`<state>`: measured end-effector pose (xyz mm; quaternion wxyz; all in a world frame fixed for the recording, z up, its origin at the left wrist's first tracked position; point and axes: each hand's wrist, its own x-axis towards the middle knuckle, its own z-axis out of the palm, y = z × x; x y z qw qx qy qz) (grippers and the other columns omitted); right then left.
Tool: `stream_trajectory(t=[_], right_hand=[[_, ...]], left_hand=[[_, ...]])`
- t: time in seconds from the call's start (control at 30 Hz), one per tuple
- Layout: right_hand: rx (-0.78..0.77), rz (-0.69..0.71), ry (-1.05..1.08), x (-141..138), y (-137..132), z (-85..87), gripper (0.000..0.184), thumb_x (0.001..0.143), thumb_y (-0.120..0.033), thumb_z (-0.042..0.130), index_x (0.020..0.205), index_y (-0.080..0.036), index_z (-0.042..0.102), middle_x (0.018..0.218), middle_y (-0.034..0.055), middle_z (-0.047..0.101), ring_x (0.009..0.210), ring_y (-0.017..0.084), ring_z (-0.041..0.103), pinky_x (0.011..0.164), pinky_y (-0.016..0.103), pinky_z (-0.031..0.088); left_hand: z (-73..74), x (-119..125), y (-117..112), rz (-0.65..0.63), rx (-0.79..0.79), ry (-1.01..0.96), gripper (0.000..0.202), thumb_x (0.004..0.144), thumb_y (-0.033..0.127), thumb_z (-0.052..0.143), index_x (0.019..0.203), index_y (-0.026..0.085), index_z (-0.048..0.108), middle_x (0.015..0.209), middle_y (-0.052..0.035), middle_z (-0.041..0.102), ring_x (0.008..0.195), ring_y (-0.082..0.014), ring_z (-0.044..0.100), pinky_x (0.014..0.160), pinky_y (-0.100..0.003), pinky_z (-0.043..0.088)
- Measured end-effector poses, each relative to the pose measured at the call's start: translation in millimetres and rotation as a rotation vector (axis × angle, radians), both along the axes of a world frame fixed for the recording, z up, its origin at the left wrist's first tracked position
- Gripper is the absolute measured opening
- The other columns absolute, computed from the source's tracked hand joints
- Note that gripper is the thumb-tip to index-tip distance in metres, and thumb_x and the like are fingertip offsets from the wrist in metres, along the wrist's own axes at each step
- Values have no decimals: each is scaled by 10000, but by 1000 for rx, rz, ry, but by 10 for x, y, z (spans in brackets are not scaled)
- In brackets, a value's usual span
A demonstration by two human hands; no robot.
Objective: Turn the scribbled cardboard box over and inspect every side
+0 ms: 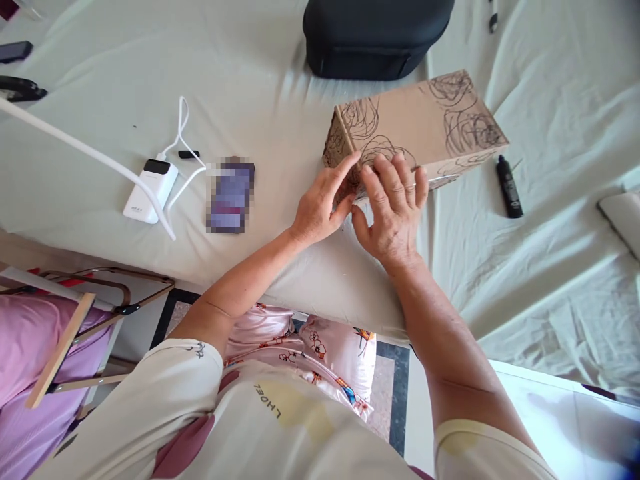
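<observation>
A brown cardboard box (420, 127) lies at a slant on the cloth-covered table, its faces covered in dark scribbled loops. At its near left corner is my left hand (323, 203), closed on the corner with index finger and thumb on either side; its other fingers are hidden. My right hand (393, 213) rests beside it, fingers spread and bent over the box's near top edge, thumb out to the left. What lies under the right fingertips cannot be seen. A black marker-like tube (509, 188) lies right of the box.
Behind the box stands a black zip case (377, 37). To the left are a white power bank (151, 190) with a looped white cable (183, 127), and a blurred-out phone (231, 197). A thicker white tube (75, 143) crosses the left side. A folding chair frame (65, 347) stands at lower left.
</observation>
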<state>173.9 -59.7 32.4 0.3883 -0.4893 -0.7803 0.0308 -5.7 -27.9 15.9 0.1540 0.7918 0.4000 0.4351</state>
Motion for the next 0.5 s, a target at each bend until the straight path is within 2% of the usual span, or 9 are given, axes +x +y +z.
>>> stream_trajectory(t=[0.07, 0.17, 0.3, 0.4, 0.5], right_hand=[[22, -21, 15, 128, 33, -9, 657, 976, -631, 579, 1588, -428, 450, 1687, 26, 454, 1628, 387, 325, 1339, 745, 74], [135, -115, 44, 397, 75, -5, 726, 931, -719, 617, 1573, -412, 476, 1735, 56, 354, 1643, 456, 238, 1311, 786, 91], [113, -94, 134, 628, 99, 1, 720, 957, -749, 556, 1573, -399, 430, 1777, 24, 207, 1674, 470, 68, 1310, 798, 105], [157, -87, 135, 601, 100, -7, 763, 950, -768, 551, 1610, -432, 367, 1790, -2, 169, 1666, 469, 122, 1312, 783, 143], [246, -66, 116, 488, 85, -6, 816, 928, -781, 574, 1632, -426, 363, 1776, 22, 222, 1640, 457, 237, 1314, 748, 194]], left_hand=[[19, -29, 11, -1, -1, 18, 569, 1093, 602, 266, 1613, 371, 249, 1309, -75, 628, 1158, -243, 689, 884, -381, 625], [35, -35, 0, 2, 3, 58, 574, 1091, 600, 270, 1601, 338, 313, 1240, -79, 641, 1136, -232, 686, 889, -347, 610], [53, 14, -53, -50, 54, 144, 569, 1107, 552, 173, 1591, 336, 378, 1182, -71, 670, 1181, -242, 679, 1043, -380, 556], [87, 38, -93, -64, 59, 175, 575, 1111, 522, 155, 1598, 326, 388, 1130, -65, 676, 1140, -235, 682, 1046, -372, 544], [139, 46, -135, -58, 61, 181, 570, 1113, 486, 194, 1595, 287, 423, 1091, -64, 664, 1086, -221, 674, 1002, -351, 562]])
